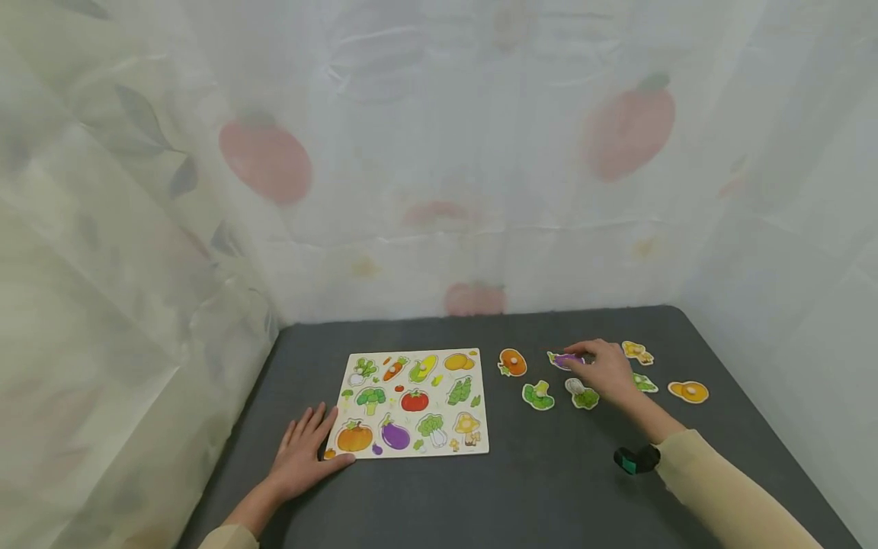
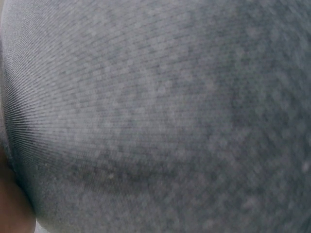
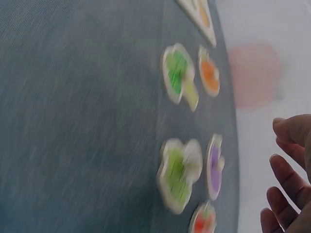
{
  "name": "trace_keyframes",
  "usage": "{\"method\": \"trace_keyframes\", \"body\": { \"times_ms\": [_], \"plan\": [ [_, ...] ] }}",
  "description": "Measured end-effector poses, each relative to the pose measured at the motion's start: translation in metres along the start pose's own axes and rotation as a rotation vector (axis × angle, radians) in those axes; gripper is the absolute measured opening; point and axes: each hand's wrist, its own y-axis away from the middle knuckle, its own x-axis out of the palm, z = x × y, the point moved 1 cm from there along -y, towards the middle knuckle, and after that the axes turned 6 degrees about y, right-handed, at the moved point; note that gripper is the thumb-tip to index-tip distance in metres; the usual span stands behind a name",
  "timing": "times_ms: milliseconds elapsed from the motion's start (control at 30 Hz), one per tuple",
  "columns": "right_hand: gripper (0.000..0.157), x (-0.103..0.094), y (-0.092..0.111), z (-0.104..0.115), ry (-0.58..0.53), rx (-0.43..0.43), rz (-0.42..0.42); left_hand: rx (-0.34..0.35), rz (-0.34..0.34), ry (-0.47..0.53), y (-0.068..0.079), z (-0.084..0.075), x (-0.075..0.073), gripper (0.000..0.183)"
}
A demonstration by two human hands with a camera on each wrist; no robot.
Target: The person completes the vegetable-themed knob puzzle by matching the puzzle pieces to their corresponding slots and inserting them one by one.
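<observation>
My left hand (image 1: 299, 451) lies flat with fingers spread at the lower left corner of a vegetable puzzle board (image 1: 483, 435), its fingertips and thumb at the edge. My right hand (image 1: 605, 371) is over the loose pieces, thumb and fingers apart around a purple eggplant piece (image 1: 561, 359). In the right wrist view these fingers (image 3: 286, 174) are loosely bent with nothing between them, and the eggplant piece (image 3: 214, 165) lies on the table. Nearby lie a leafy green-and-white vegetable piece (image 1: 583, 396) and a red piece (image 3: 203, 221), the latter hidden in the head view.
Left of the right hand lie a pumpkin piece (image 1: 512, 362) and a broccoli piece (image 1: 538, 396). Beyond it are a mushroom piece (image 1: 639, 352), a green piece (image 1: 645, 383) and a yellow potato piece (image 1: 689, 392). Patterned curtains (image 1: 439, 152) surround the grey table (image 1: 439, 503).
</observation>
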Motion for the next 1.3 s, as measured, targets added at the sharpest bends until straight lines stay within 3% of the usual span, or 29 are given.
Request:
{"method": "trace_keyframes", "body": {
  "times_ms": [367, 600, 833, 1300],
  "plan": [
    [0.028, -0.028, 0.04, -0.069, 0.193, 0.108, -0.074, -0.006, 0.013, -0.002, -0.001, 0.002, 0.0, 0.107],
    [0.031, -0.046, 0.066, -0.101, 0.28, 0.21, -0.132, -0.005, 0.004, -0.004, 0.001, 0.003, -0.001, 0.107],
    [0.033, -0.06, 0.081, -0.118, 0.298, 0.315, -0.154, -0.006, 0.005, -0.002, 0.001, 0.006, 0.001, 0.107],
    [0.044, -0.073, 0.087, -0.131, 0.328, 0.493, -0.125, -0.008, 0.007, -0.009, -0.002, 0.003, 0.002, 0.108]
  ]
}}
